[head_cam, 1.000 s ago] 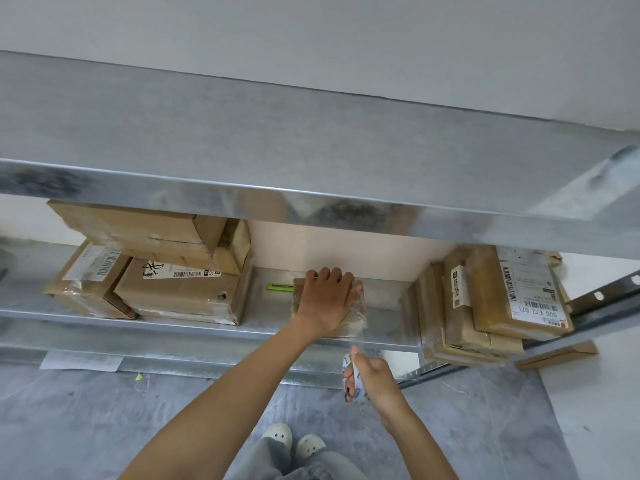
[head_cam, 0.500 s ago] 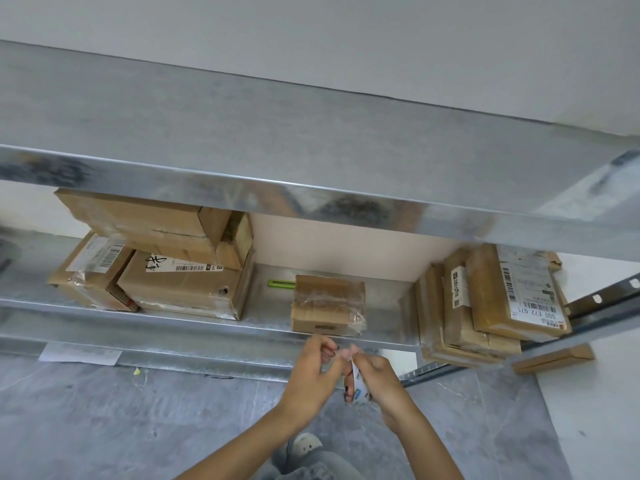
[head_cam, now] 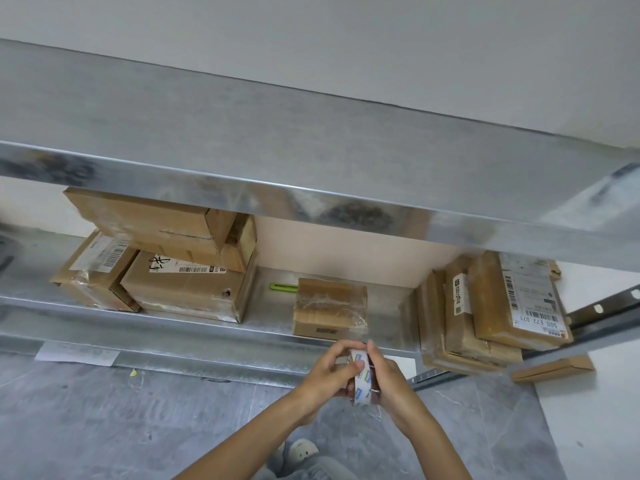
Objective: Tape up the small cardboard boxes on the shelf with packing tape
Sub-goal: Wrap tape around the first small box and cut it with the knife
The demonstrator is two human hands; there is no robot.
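Spanning the view, the metal shelf point(head_cam: 173, 325) carries larger cardboard boxes point(head_cam: 187, 289) stacked left and right, and the small cardboard box point(head_cam: 329, 306), film-wrapped, at centre near its front edge. Before that edge, my left grip point(head_cam: 325, 375) and right grip point(head_cam: 394, 382) both clamp the tape roll point(head_cam: 361, 375) between them.

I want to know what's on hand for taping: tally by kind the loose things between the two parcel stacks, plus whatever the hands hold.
Small brown cardboard box wrapped in clear tape: 1
Slim green item lying beside the box on the metal shelf: 1
White roll of packing tape with blue print, held by the left hand and right hand: 1
Total: 3
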